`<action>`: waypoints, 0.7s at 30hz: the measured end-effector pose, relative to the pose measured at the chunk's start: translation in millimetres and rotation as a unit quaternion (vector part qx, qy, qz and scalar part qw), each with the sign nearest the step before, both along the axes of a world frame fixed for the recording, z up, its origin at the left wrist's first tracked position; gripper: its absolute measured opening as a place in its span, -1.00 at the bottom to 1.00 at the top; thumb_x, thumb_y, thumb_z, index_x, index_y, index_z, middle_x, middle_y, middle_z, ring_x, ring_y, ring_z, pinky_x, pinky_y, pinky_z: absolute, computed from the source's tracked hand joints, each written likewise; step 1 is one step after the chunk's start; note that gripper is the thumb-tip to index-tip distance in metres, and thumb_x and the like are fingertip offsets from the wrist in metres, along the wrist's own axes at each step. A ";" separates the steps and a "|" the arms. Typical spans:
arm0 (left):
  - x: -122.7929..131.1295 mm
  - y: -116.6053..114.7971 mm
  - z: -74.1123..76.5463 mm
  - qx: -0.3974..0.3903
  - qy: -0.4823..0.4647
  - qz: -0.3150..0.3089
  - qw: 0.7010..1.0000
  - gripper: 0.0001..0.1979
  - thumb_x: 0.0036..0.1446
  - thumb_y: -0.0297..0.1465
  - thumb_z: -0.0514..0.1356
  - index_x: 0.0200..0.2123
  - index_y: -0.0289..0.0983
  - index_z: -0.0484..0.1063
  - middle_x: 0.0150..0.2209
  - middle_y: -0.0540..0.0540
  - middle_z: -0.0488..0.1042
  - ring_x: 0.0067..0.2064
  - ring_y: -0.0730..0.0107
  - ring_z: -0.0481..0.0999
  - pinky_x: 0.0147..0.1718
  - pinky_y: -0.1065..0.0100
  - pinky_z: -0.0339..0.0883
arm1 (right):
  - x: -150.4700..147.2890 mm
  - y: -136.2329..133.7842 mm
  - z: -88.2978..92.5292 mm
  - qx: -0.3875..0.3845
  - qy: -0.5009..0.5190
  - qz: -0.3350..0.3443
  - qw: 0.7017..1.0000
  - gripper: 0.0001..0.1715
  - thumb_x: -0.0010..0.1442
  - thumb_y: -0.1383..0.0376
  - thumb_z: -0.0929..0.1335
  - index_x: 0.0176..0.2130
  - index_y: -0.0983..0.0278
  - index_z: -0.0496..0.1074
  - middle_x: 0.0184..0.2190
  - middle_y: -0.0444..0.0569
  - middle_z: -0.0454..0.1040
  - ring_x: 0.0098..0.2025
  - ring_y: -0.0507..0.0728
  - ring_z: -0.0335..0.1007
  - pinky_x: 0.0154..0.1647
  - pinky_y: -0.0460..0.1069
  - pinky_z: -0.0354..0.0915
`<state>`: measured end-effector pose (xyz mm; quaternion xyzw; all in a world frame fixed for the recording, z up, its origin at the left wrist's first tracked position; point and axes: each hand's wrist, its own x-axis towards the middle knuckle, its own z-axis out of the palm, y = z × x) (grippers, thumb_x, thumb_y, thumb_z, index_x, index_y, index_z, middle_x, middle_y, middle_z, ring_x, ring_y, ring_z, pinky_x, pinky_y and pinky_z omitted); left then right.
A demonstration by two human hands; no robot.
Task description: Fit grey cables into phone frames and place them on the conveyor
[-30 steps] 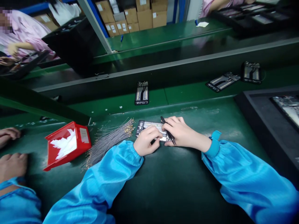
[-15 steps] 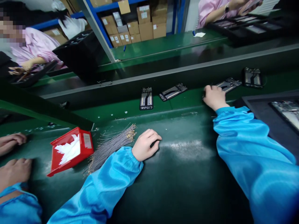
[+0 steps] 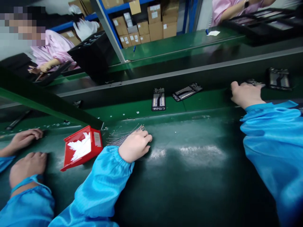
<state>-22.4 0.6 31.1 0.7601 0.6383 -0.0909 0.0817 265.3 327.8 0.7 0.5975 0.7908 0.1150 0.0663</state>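
Note:
My left hand (image 3: 135,145) lies over a bundle of thin grey coaxial cables (image 3: 124,137) on the bench, covering most of it. Its fingers are curled with the thumb beside them; whatever they pinch is hidden. Far to the right, my right hand (image 3: 247,94) is closed over a phone mid-frame (image 3: 254,82), whose upper edge alone shows past the knuckles. Another mid-frame with its board (image 3: 279,78) lies just right of that hand. Two more, one upright (image 3: 158,99) and one slanted (image 3: 187,92), rest on the green strip between my hands.
A red bin (image 3: 97,148) of white strips stands left of the cables. Beyond it lie a co-worker's hands (image 3: 28,167) in blue sleeves. A green post (image 3: 71,110) slants across the left. Behind a raised rail (image 3: 142,75), people in pink work near black trays (image 3: 260,28).
My left hand has moved left onto the cable bundle. My right hand has shifted slightly right over the mid-frame, hiding more of it. The whole view has swung left.

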 end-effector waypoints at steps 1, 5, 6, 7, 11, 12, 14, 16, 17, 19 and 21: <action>2.1 -2.1 1.7 -0.019 0.018 0.002 1.000 -0.88 -0.03 -0.44 0.17 -0.34 -0.28 0.35 -0.31 -0.11 0.38 -0.26 0.26 0.40 -0.26 0.27 0.31 | 0.2 -6.9 1.7 0.019 0.005 0.012 1.000 -0.60 0.17 0.33 0.18 0.00 0.46 0.16 -0.19 0.36 0.29 -0.14 0.25 0.14 -0.40 0.11 -0.25; 17.2 -17.9 3.5 -0.062 0.072 0.017 0.995 -0.87 -0.07 -0.46 0.19 -0.37 -0.29 0.34 -0.32 -0.13 0.39 -0.28 0.21 0.41 -0.33 0.26 0.32 | -3.5 -60.9 2.5 0.072 0.019 0.123 0.990 -0.68 0.16 0.32 0.15 -0.09 0.40 0.21 -0.28 0.25 0.32 -0.25 0.22 0.17 -0.38 0.07 -0.20; 21.5 -23.0 2.6 -0.063 0.082 0.023 0.994 -0.88 -0.07 -0.48 0.18 -0.36 -0.29 0.35 -0.33 -0.14 0.40 -0.29 0.19 0.42 -0.36 0.25 0.31 | -5.5 -77.7 0.6 0.078 0.015 0.158 0.984 -0.71 0.15 0.33 0.14 -0.12 0.39 0.23 -0.29 0.23 0.32 -0.27 0.22 0.17 -0.37 0.07 -0.18; 25.3 -27.8 1.3 -0.057 0.092 0.029 0.994 -0.89 -0.05 -0.51 0.15 -0.37 -0.30 0.35 -0.34 -0.14 0.40 -0.30 0.18 0.42 -0.38 0.24 0.31 | -7.7 -94.1 -2.1 0.082 0.018 0.190 0.978 -0.73 0.15 0.34 0.13 -0.15 0.37 0.24 -0.30 0.21 0.31 -0.27 0.23 0.16 -0.36 0.07 -0.15; 30.9 -36.1 -4.4 -0.019 0.111 0.021 0.993 -0.86 0.00 -0.61 0.04 -0.44 -0.31 0.34 -0.43 -0.13 0.40 -0.35 0.23 0.41 -0.38 0.24 0.27 | -18.6 -144.1 -14.4 0.049 0.097 0.310 0.944 -0.77 0.15 0.34 0.13 -0.23 0.34 0.27 -0.31 0.19 0.29 -0.25 0.25 0.14 -0.27 0.07 0.02; 29.6 -34.3 -5.6 -0.009 0.106 0.010 0.994 -0.86 0.01 -0.60 0.04 -0.45 -0.31 0.34 -0.43 -0.12 0.39 -0.36 0.25 0.40 -0.38 0.25 0.26 | -21.9 -152.7 -16.6 0.029 0.136 0.334 0.932 -0.79 0.15 0.32 0.14 -0.25 0.33 0.27 -0.32 0.17 0.28 -0.24 0.24 0.14 -0.25 0.06 0.07; 25.3 -26.6 -7.8 0.011 0.078 -0.016 0.997 -0.89 0.03 -0.56 0.04 -0.44 -0.30 0.33 -0.42 -0.11 0.38 -0.36 0.27 0.38 -0.37 0.28 0.25 | -29.6 -167.6 -19.8 -0.024 0.214 0.386 0.897 -0.83 0.14 0.29 0.18 -0.27 0.31 0.26 -0.32 0.12 0.28 -0.24 0.22 0.15 -0.22 0.05 0.13; 21.2 -15.9 -10.2 0.033 0.036 -0.030 0.998 -0.90 0.06 -0.51 0.02 -0.42 -0.28 0.31 -0.40 -0.09 0.37 -0.35 0.30 0.36 -0.36 0.31 0.24 | -38.8 -182.0 -22.0 -0.083 0.277 0.437 0.852 -0.86 0.13 0.29 0.21 -0.27 0.29 0.25 -0.33 0.07 0.27 -0.24 0.19 0.16 -0.23 0.04 0.17; 20.2 -10.3 -11.7 0.041 0.011 -0.030 0.999 -0.89 0.08 -0.49 0.01 -0.41 -0.27 0.31 -0.39 -0.08 0.36 -0.35 0.32 0.35 -0.35 0.33 0.24 | -43.8 -189.4 -23.2 -0.112 0.297 0.460 0.829 -0.87 0.12 0.30 0.22 -0.27 0.28 0.25 -0.33 0.06 0.28 -0.24 0.18 0.17 -0.22 0.04 0.18; 21.2 -0.2 -15.5 0.051 -0.049 -0.017 0.997 -0.88 0.11 -0.47 -0.02 -0.39 -0.26 0.29 -0.39 -0.05 0.34 -0.34 0.37 0.34 -0.35 0.37 0.22 | -53.9 -203.7 -26.4 -0.148 0.318 0.492 0.797 -0.86 0.12 0.33 0.23 -0.25 0.28 0.25 -0.31 0.04 0.28 -0.22 0.17 0.16 -0.22 0.04 0.20; 26.2 7.5 -20.8 0.058 -0.110 0.010 0.992 -0.88 0.13 -0.47 -0.04 -0.37 -0.25 0.28 -0.41 -0.01 0.32 -0.37 0.42 0.33 -0.36 0.42 0.21 | -63.4 -216.4 -30.3 -0.154 0.329 0.505 0.783 -0.85 0.11 0.38 0.23 -0.24 0.28 0.27 -0.31 0.04 0.27 -0.23 0.16 0.17 -0.24 0.03 0.21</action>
